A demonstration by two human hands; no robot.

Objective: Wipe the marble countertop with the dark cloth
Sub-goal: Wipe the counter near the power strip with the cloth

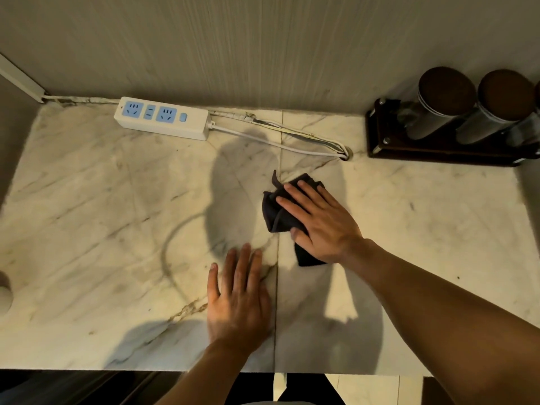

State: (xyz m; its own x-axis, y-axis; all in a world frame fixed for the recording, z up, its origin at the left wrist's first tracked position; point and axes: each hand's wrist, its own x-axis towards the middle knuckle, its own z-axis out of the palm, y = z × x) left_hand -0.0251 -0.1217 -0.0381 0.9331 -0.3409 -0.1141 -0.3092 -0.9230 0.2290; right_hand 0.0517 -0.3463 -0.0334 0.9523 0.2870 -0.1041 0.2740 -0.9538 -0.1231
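A crumpled dark cloth [273,213] lies on the veined white marble countertop [102,200], just right of the slab seam. My right hand [320,220] presses flat on top of it, fingers spread and pointing left, thumb curled over the cloth's near edge; part of the cloth is hidden under the palm. My left hand [238,299] rests flat on the bare marble nearer to me, left of the seam, fingers together and holding nothing.
A white power strip [163,121] with blue sockets lies by the back wall, its cable [277,144] running right into a hole in the counter. A dark wooden rack [423,150] with metal canisters stands at the back right. The counter's front edge [117,368] is near me.
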